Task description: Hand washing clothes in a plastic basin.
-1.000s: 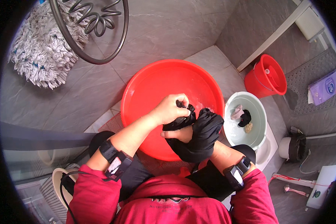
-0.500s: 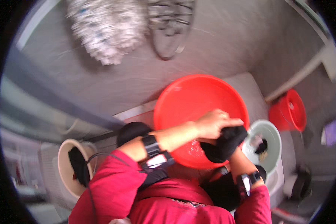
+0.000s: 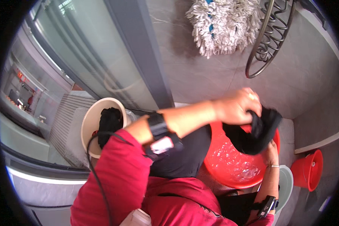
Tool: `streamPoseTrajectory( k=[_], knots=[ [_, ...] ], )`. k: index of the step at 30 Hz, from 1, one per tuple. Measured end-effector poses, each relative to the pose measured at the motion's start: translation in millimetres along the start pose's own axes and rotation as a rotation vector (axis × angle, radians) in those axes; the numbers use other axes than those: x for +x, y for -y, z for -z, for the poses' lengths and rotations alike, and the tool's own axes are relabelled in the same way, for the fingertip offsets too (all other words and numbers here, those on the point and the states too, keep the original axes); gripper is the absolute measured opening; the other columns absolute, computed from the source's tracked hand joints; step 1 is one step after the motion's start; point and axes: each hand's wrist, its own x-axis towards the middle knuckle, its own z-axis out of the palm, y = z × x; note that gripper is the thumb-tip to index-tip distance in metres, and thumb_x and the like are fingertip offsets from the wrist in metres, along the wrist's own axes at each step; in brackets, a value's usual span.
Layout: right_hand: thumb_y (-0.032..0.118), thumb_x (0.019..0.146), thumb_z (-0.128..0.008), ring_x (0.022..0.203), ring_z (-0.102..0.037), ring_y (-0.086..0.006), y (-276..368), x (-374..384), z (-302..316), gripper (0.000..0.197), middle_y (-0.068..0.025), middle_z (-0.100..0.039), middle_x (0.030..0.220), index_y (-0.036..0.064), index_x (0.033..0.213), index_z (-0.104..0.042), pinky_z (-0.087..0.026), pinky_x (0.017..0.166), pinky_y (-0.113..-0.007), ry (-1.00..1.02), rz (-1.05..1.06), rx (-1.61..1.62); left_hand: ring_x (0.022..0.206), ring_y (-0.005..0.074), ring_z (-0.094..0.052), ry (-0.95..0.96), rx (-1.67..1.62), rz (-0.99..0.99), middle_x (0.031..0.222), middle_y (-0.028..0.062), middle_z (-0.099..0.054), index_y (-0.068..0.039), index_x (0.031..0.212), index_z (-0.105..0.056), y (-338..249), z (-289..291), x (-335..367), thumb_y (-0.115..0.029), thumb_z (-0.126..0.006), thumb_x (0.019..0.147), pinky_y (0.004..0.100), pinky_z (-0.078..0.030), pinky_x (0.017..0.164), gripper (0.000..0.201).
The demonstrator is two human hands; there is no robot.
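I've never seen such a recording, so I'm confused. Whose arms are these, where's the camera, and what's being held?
No robot: these are one person's bare hands, seen from above by a fisheye camera on their head, which bends straight edges. The blurred left hand grips a black cloth above a round red plastic basin holding water. The right hand is at the cloth's lower edge; whether it grips is unclear. To the left stands a round beige bucket with black fabric inside; to the right, a pale green basin and a red bucket.
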Motion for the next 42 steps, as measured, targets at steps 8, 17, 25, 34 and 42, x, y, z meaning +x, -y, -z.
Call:
streamPoseTrajectory(
  k=[8,17,25,34,42],
  knots=[
    [0.026,0.079,-0.055,0.067,-0.056,-0.0184,-3,10,11,0.038,-0.0077,-0.054,0.082,0.0033,0.108,-0.046,-0.047,0.055,-0.030,-0.116,-0.173,-0.138,0.086,0.0226,-0.051,-0.012,0.382,0.680,0.084,0.0100,-0.054,0.001,0.082,-0.057,-83,211,-113,0.002,-0.046,0.055,0.0307,-0.039,0.081,0.028],
    [0.023,0.080,-0.053,0.062,-0.054,-0.0163,-22,9,14,0.033,-0.0071,-0.054,0.077,0.0030,0.106,-0.046,-0.045,0.051,-0.028,-0.093,-0.167,-0.360,0.094,0.0266,-0.048,0.438,1.185,1.626,0.092,0.0128,-0.056,-0.015,0.096,-0.060,-178,248,-275,-0.027,-0.063,0.061,0.0356,-0.037,0.084,0.038],
    [0.021,0.078,-0.055,0.058,-0.050,-0.0114,26,-27,26,0.031,-0.0051,-0.053,0.073,-0.0023,0.098,-0.053,-0.045,0.050,-0.023,-0.192,-0.018,-0.501,0.089,0.0232,-0.055,0.455,0.238,1.298,0.104,0.0154,-0.055,-0.002,0.112,-0.048,-54,142,-202,-0.022,-0.058,0.075,0.0317,-0.043,0.079,0.043],
    [0.025,0.079,-0.056,0.084,-0.053,-0.0171,94,-100,141,0.040,-0.0085,-0.054,0.095,0.0005,0.110,-0.047,-0.047,0.067,-0.030,-0.600,0.082,-0.369,0.087,0.0143,-0.054,0.139,-0.387,0.897,0.094,0.0072,-0.055,0.001,0.106,-0.050,-9,-28,-22,-0.008,-0.052,0.080,0.0268,-0.042,0.080,0.028],
    [0.040,0.065,-0.066,0.094,-0.047,-0.0270,-28,-278,306,0.077,-0.0163,-0.043,0.114,0.0051,0.125,-0.031,-0.047,0.060,-0.036,-1.393,-0.124,-0.074,0.089,0.0134,-0.052,0.741,-0.393,0.952,0.093,0.0061,-0.057,0.001,0.103,-0.052,8,-161,-48,-0.007,-0.054,0.077,0.0270,-0.041,0.080,0.027]
  ],
)
